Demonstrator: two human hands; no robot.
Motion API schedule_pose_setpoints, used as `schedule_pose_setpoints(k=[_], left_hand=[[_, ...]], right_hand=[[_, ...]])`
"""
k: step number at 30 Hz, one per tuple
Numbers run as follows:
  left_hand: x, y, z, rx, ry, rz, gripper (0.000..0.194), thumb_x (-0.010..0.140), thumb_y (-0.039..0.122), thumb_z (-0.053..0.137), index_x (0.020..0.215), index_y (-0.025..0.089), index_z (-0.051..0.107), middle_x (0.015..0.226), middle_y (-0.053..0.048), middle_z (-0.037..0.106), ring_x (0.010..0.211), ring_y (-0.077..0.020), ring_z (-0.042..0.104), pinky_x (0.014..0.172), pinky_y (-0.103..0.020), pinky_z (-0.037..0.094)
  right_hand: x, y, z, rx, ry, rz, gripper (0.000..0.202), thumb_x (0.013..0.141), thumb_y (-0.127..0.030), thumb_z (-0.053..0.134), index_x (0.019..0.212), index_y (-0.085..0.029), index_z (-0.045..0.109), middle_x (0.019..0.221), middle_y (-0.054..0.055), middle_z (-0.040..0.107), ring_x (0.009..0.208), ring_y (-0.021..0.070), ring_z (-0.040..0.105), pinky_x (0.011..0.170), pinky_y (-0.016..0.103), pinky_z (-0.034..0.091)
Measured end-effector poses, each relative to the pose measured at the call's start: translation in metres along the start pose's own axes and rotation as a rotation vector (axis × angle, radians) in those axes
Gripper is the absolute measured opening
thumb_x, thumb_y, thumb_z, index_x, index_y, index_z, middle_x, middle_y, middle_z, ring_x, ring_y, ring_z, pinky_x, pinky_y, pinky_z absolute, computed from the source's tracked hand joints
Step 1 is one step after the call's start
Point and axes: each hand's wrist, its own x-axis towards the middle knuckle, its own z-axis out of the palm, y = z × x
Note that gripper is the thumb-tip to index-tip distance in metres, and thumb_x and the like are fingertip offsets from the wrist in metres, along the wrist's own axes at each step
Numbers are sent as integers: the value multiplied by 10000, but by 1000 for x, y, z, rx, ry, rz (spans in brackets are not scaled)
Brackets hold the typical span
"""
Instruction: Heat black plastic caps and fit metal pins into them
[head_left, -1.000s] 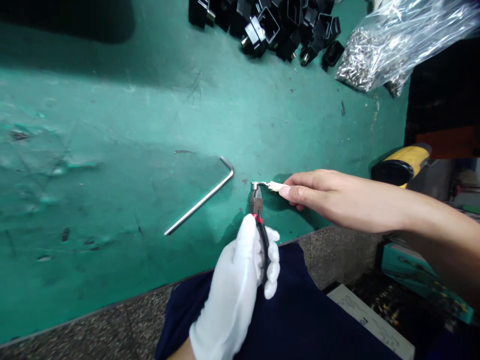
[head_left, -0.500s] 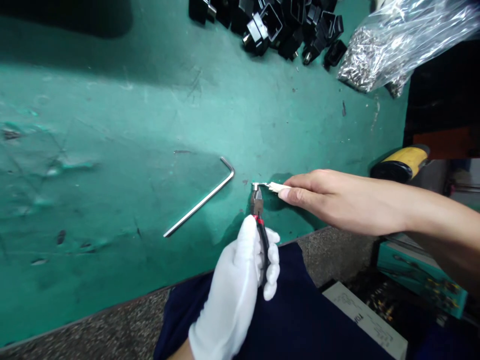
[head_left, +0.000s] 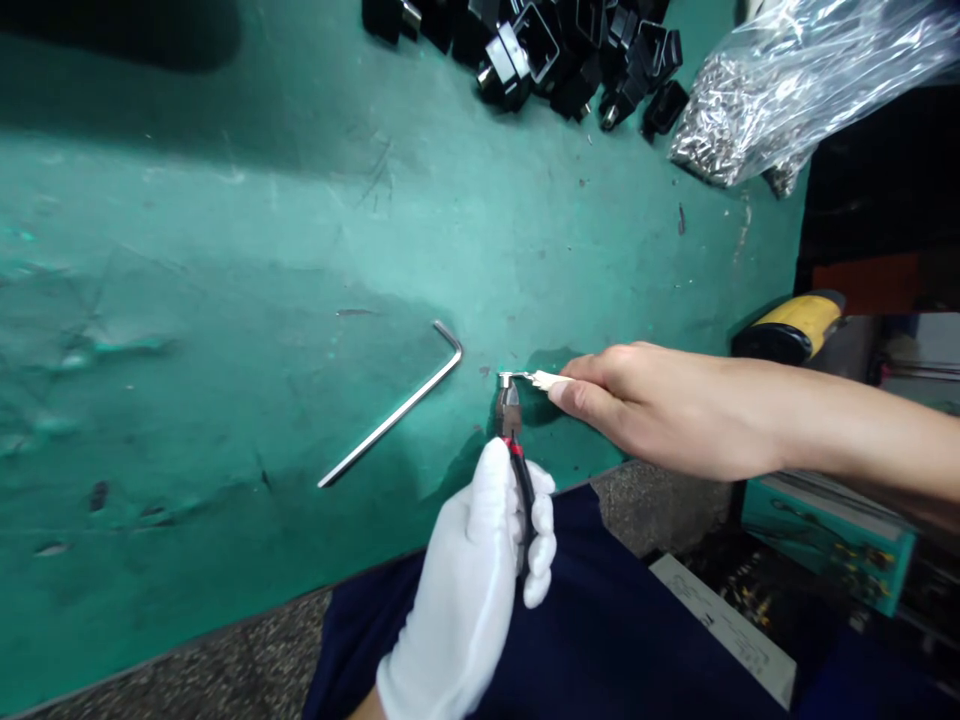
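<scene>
My left hand (head_left: 465, 570), in a white glove, is closed round the black-and-red handles of small pliers (head_left: 511, 412). At the tip of their jaws sits a small silver metal piece (head_left: 505, 379). My bare right hand (head_left: 645, 405) reaches in from the right, back upward, its thumb and fingers pinching an off-white tool handle (head_left: 549, 381). From this handle a thin metal shank (head_left: 523, 376) runs left to the silver piece; whether it is inserted there is too small to tell. Left of the pliers, a large hex key (head_left: 394, 415) lies on the green tabletop (head_left: 285, 240).
Black housings (head_left: 577, 50) with metal fittings are heaped at the back. A clear plastic bag (head_left: 739, 115) of small silver parts lies at the back right. Near the right edge rests a yellow-and-black object (head_left: 791, 325). A white box (head_left: 724, 625) is below the tabletop's front edge.
The view has shifted slightly, so everything on the tabletop sits a little further left. Both hands keep their grips, and the pliers and tool tip stay together.
</scene>
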Motion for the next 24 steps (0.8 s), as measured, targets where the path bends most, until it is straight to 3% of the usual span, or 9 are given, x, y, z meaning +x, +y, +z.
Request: schedule_pose_setpoints(k=[13, 24], left_hand=[[3, -6, 5, -107, 9, -7, 542, 952, 677, 392, 903, 180, 604, 674, 11, 507, 488, -98, 444, 414, -218, 338], [2, -9, 16, -19, 111, 54, 508, 940, 667, 450, 888, 178, 578, 666, 13, 519, 484, -89, 441, 409, -204, 339]], right_hand=[[-4, -5, 0, -100, 24, -44, 427, 1041, -434, 296, 869, -215, 619, 705, 25, 658, 596, 164, 562, 569, 296, 330], [-1, 4, 17, -107, 102, -67, 401, 1038, -414, 295, 791, -222, 545, 681, 7, 622, 537, 139, 497, 524, 285, 300]])
